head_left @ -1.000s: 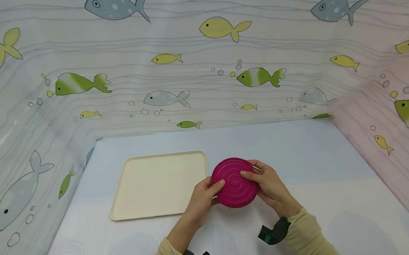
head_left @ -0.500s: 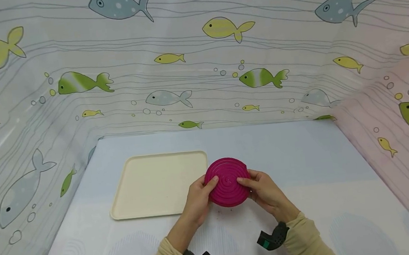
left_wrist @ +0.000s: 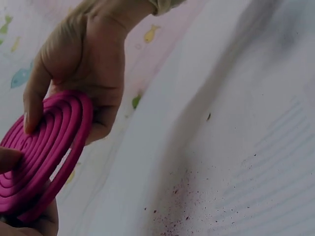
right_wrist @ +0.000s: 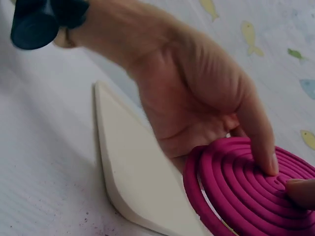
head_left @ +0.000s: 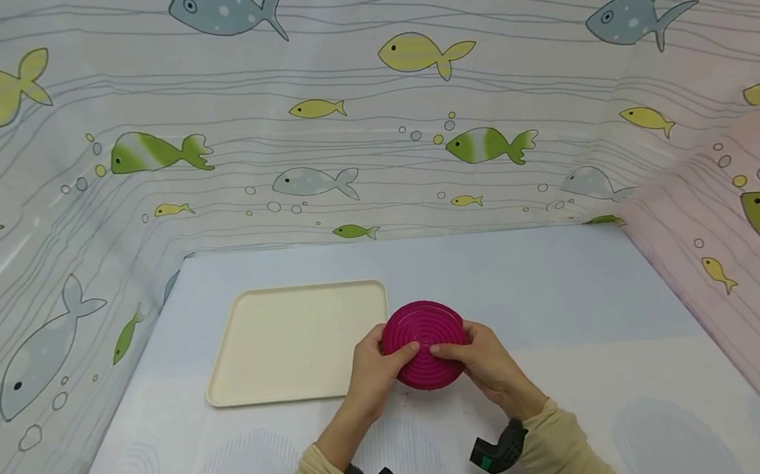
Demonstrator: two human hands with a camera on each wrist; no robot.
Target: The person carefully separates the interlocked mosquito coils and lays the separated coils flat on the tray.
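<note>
A magenta spiral-coiled disc [head_left: 424, 324] is held up off the table [head_left: 549, 419], just beyond the right side of the cream rectangular tray [head_left: 288, 349] and near that tray's front right corner. Both hands grasp it: the left hand [head_left: 372, 367], on the side toward the tray, pinches one edge, and the right hand [head_left: 491, 361], on the side away from the tray, pinches the opposite one. The left thumb [head_left: 405, 354] and right thumb [head_left: 447, 352] bear on the disc's face close to the spiral's centre, while most of the supporting fingers are hidden behind it. Both wrist views show a gap between the outermost strand [right_wrist: 194, 196] and the turns inside it, so the likeliest trouble is that this turn peels away and the coil unwinds, should one hand slacken or pull outward. Thumb pressure at the middle might also push the inner turns through or buckle the disc, if the turns are only loosely joined; the material cannot be told. Dark and reddish specks [left_wrist: 188, 218] dot the table to the tray's right, and the disc could pick some up if lowered there, provided that they are loose crumbs.
</note>
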